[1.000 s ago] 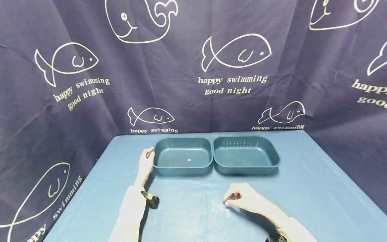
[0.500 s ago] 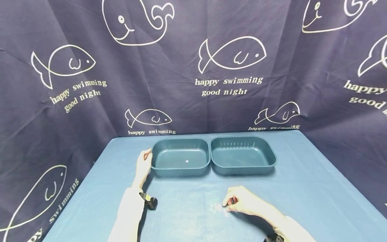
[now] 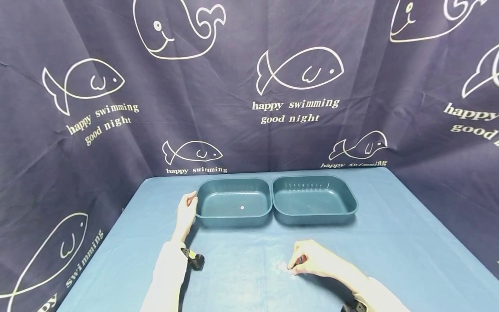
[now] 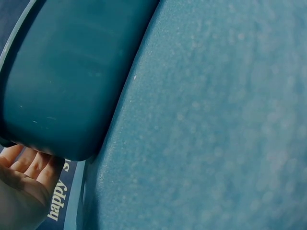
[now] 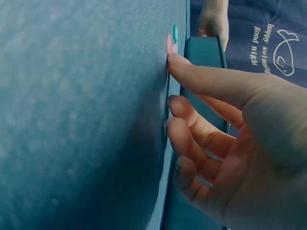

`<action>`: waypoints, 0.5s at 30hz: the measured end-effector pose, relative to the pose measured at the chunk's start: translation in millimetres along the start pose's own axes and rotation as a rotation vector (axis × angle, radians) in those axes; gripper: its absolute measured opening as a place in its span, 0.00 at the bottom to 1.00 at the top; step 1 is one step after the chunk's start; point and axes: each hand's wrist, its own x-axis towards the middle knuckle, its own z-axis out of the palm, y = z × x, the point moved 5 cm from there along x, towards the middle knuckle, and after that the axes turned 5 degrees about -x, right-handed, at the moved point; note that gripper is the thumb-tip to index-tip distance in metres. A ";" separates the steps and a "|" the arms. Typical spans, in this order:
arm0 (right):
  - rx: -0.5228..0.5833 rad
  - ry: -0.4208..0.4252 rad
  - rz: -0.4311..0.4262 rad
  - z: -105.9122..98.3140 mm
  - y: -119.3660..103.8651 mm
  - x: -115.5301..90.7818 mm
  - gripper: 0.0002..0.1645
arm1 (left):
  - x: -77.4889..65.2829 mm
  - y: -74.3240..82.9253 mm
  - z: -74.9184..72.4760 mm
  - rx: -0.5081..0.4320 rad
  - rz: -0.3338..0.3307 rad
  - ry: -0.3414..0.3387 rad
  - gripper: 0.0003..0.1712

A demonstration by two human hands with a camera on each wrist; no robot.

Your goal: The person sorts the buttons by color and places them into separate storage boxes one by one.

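Dark purplish-blue backdrop cloth [image 3: 226,115], printed with white fish and whale outlines and words ("happy swimming", "good night"), hangs behind a table [image 3: 230,277] spread with light blue cloth.

On it, the right hand [image 3: 312,259] bends its fingers down over the surface, thumb and fingertips low; whether anything is pinched between them I cannot tell. Just beside those tips, at nine o'clock, lies a cluster of small pale discs [image 3: 277,264]; the right wrist view shows one pink [image 5: 169,44], another green [image 5: 175,33].

The left hand [image 3: 186,212] lays fairly straight fingers against the end of the left bin [image 3: 234,221], which sits at its three o'clock. A black device [image 3: 196,261] is strapped below that hand, toward six o'clock.

Inside the left bin, a small white disc [image 3: 242,207] lies at about four o'clock from the floor's middle. Touching the left bin at three o'clock is the right bin [image 3: 315,219], also teal.
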 end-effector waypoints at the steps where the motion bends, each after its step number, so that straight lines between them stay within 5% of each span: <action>1: -0.002 -0.001 -0.001 0.5 -0.2 -0.3 0.05 | -0.4 -0.5 -0.1 -0.001 0.001 0.001 0.19; 15: -0.009 0.003 -0.026 2.2 -1.9 2.9 0.06 | -2.1 0.3 0.5 0.014 0.015 0.007 0.19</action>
